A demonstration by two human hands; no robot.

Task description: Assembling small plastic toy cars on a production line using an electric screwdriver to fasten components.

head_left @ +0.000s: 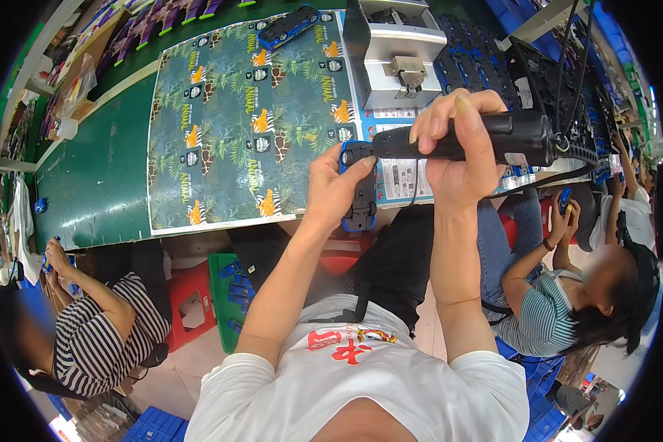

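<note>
My left hand (327,186) grips a blue toy car (361,197) at the table's front edge, its black underside turned up and the thumb pressed on it. In my right hand (465,151) is a black electric screwdriver (527,136), held level with the fingers wrapped round its body. Its narrow front end points left and meets the car's underside beside my left thumb; the very tip is hidden. Farther back, a second blue toy car (289,28) lies underside up on the printed sheet (232,125).
A silver metal fixture (401,62) stands behind my right hand. Several black and blue car parts (468,62) fill the right of the green table (88,184). A cable hangs from above at the screwdriver's rear. Co-workers sit on both sides; a green crate (221,313) is below left.
</note>
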